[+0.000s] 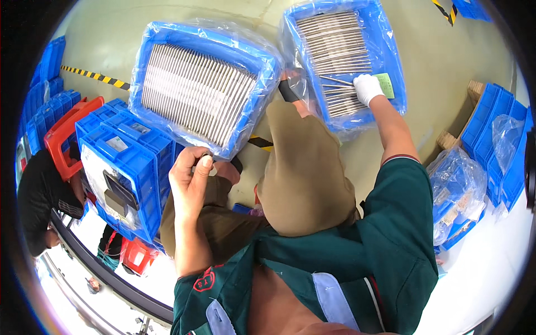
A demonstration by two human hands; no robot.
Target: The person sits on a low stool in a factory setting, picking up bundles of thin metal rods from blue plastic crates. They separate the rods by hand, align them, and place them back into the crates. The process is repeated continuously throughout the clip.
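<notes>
A seated person in a dark green work shirt reaches into two blue plastic trays lined with clear plastic film, both resting on the pale floor ahead of the knees. The right hand (367,88), in a white glove, lies inside the right-hand tray (391,53), its fingers closed together on the thin grey metal rods (335,47) packed in rows there; one rod (336,80) juts out slantwise just left of the glove. A small green paper slip (386,85) lies in the same tray, touching the glove's far side. The bare left hand (192,178) is raised just below the near corner of the left-hand tray (153,42), its fingers curled together around a small object too hidden to identify. That tray holds its own dense row of grey metal rods (195,92). Left of it stands a cluster of blue plastic crates (131,162), with one red plastic crate (70,131) beyond. Another person in black (39,195) crouches farther left of the crates.
</notes>
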